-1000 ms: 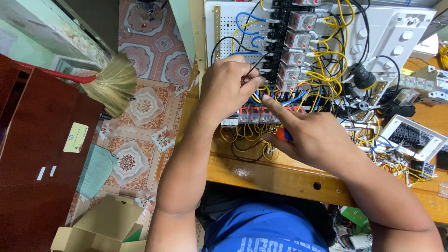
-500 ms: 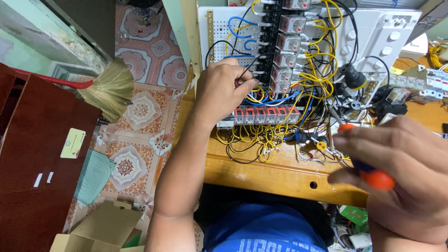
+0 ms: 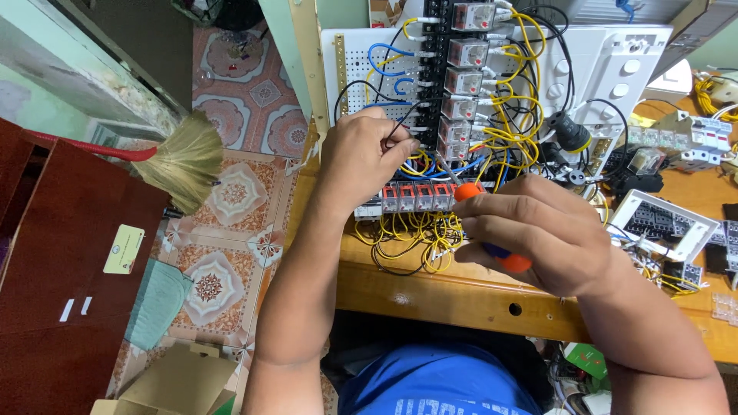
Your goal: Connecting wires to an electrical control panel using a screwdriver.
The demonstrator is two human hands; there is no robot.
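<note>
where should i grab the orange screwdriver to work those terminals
By its orange handle, from the near, bench-edge side. The right hand already wraps it there, with the metal shaft angled up toward the red terminal row. The left hand pinches a black wire, so that side is crowded.

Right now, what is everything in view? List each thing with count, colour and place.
wiring panel: one, white perforated, upright on the bench
relays: a column, clear, panel middle
wires: many, mostly yellow, some blue and black, across the panel
terminal blocks: one row, red, panel bottom
workbench: one, wooden
broom: one, straw with red handle, on the tiled floor
cabinet: one, dark red, left
cardboard box: one, brown, bottom left
screwdriver: one, orange handle, in right hand
left hand: pinching a black wire
right hand: gripping the screwdriver
</note>
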